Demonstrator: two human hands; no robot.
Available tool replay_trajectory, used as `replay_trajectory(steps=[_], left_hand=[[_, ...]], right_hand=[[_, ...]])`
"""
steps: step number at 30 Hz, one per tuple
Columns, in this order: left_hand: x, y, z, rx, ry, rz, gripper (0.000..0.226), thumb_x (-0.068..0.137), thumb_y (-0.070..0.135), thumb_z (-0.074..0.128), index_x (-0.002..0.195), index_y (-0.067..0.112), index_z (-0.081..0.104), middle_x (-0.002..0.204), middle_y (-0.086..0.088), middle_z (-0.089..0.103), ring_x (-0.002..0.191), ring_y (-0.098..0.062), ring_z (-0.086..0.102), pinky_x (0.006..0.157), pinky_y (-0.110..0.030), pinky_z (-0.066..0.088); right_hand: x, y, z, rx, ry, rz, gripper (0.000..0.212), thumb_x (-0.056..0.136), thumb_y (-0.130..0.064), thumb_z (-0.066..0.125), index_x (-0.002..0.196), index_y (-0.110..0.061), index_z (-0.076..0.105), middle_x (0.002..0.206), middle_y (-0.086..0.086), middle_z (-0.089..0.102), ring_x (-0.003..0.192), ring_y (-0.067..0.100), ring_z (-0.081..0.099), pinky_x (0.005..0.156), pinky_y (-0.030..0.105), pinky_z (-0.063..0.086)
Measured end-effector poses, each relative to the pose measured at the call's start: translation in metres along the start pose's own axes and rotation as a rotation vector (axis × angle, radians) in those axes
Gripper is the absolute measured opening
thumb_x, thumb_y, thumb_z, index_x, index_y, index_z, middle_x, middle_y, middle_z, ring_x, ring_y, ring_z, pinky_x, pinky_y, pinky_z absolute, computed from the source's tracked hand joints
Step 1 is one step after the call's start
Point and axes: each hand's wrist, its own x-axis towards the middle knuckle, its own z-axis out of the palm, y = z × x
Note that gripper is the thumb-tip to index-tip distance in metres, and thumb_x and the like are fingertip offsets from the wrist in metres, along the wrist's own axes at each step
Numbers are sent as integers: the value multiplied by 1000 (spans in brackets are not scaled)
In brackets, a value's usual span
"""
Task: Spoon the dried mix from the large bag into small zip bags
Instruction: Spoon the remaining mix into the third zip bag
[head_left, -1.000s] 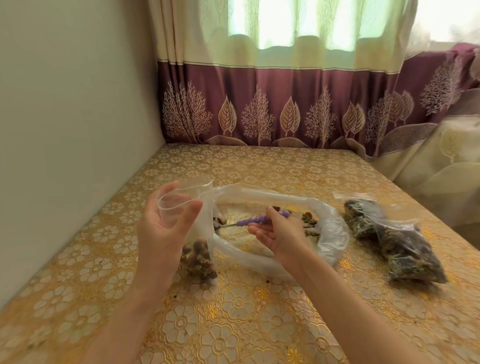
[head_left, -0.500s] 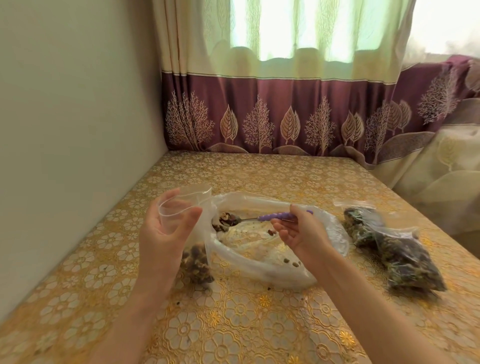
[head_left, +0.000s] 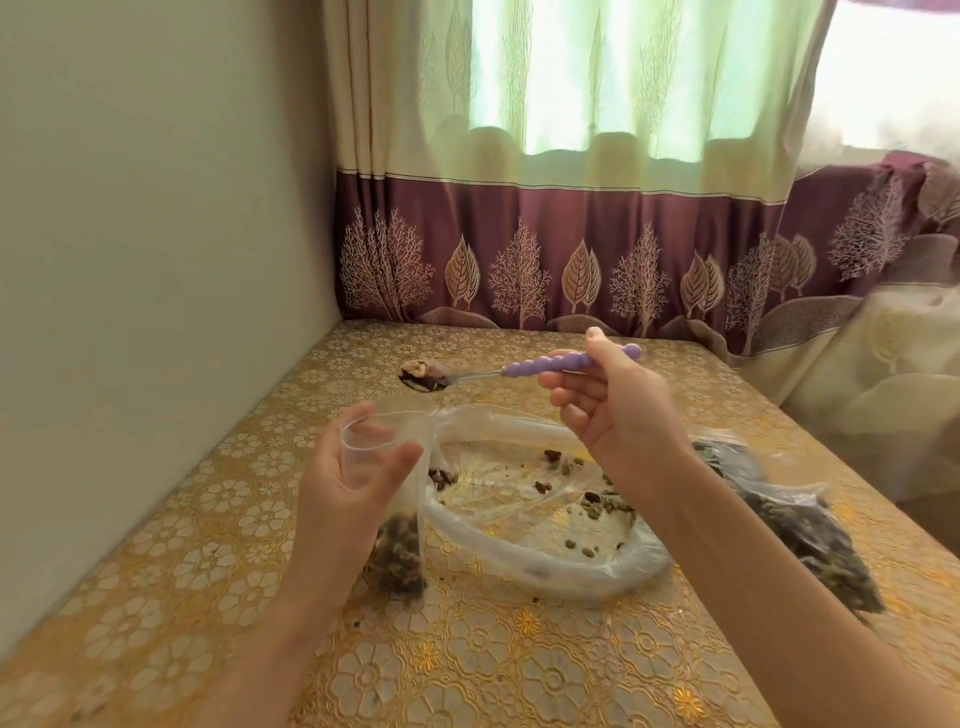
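My left hand (head_left: 345, 488) holds a small clear zip bag (head_left: 402, 530) upright on the table, its mouth spread open between thumb and fingers; dark dried mix fills its bottom. My right hand (head_left: 610, 410) grips the purple beaded handle of a spoon (head_left: 519, 370), raised above and behind the small bag's mouth. The spoon's bowl carries a heap of dried mix (head_left: 423, 375). Between my hands lies the large clear bag (head_left: 524, 499), spread open and nearly flat, with scattered bits of mix left inside.
Filled small zip bags (head_left: 800, 530) lie to the right, partly behind my right forearm. The table carries a gold flower-patterned cloth (head_left: 467, 665). A wall runs along the left and a maroon-bordered curtain (head_left: 571, 249) hangs behind. Crumbs dot the cloth near the bags.
My right hand has lifted the loaded spoon out of the large bag, up and above the small bag's mouth. My left hand keeps the small bag open in place.
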Motion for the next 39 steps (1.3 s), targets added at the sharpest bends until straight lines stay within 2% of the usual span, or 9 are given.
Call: replay_trajectory(steps=[4, 11, 13, 18, 23, 26, 30, 35, 39], left_hand=[[-1, 2, 2, -24, -18, -5, 55, 61, 62, 67, 111, 52, 48, 102, 23, 66, 89, 10, 62, 72, -17, 48], [0, 3, 3, -48, -16, -1, 54, 59, 56, 68, 108, 48, 48, 96, 29, 66, 87, 11, 62, 63, -4, 46], [0, 3, 2, -43, -17, 7, 54, 59, 61, 68, 107, 51, 47, 99, 22, 67, 87, 10, 62, 63, -3, 46], [0, -3, -1, -21, -48, 6, 94, 42, 84, 63, 125, 45, 43, 112, 15, 63, 95, -1, 64, 70, -21, 55], [0, -7, -2, 25, -92, 7, 99, 45, 79, 67, 132, 41, 39, 111, 17, 63, 94, 3, 63, 67, -16, 53], [0, -10, 0, 49, -103, -15, 91, 48, 75, 69, 128, 43, 40, 110, 13, 65, 94, -3, 65, 76, -24, 53], [1, -11, 0, 82, -62, -12, 85, 54, 73, 65, 128, 40, 43, 107, 16, 64, 90, 5, 63, 67, -16, 49], [1, -11, 0, 28, -25, -27, 70, 56, 75, 65, 118, 47, 48, 101, 25, 64, 88, 4, 63, 69, -26, 54], [1, -11, 0, -2, -23, -17, 66, 59, 72, 66, 117, 47, 49, 102, 24, 64, 90, 4, 63, 64, -16, 54]], right_hand=[[-8, 3, 12, -85, -165, -88, 35, 100, -24, 43, 80, -1, 61, 83, 21, 72, 51, 12, 55, 42, 18, 41], [-14, 8, 16, -136, -226, -163, 28, 98, -21, 45, 89, -3, 64, 70, 6, 71, 53, 12, 57, 42, 19, 40], [-11, 9, 13, -92, -179, -170, 29, 99, -22, 45, 87, -3, 62, 80, 16, 72, 52, 12, 55, 42, 19, 40], [1, 19, -4, -36, 65, -122, 38, 100, -23, 42, 74, -2, 59, 83, 22, 72, 47, 12, 52, 39, 17, 38], [5, 45, -26, -327, 164, -135, 43, 100, -23, 44, 70, 3, 63, 69, 14, 72, 43, 12, 53, 37, 19, 38], [7, 58, -32, -422, 193, -132, 48, 100, -24, 45, 65, 1, 65, 66, 14, 71, 43, 15, 55, 36, 20, 38], [7, 70, -29, -529, 195, -122, 51, 99, -27, 47, 56, -8, 66, 61, 13, 70, 48, 22, 61, 37, 23, 40], [8, 81, -22, -532, 179, -104, 51, 99, -27, 46, 54, -12, 65, 62, 8, 71, 46, 17, 61, 39, 24, 41], [10, 91, -10, -538, 146, -119, 48, 98, -25, 49, 57, -9, 68, 62, 5, 71, 45, 14, 60, 38, 22, 41]])
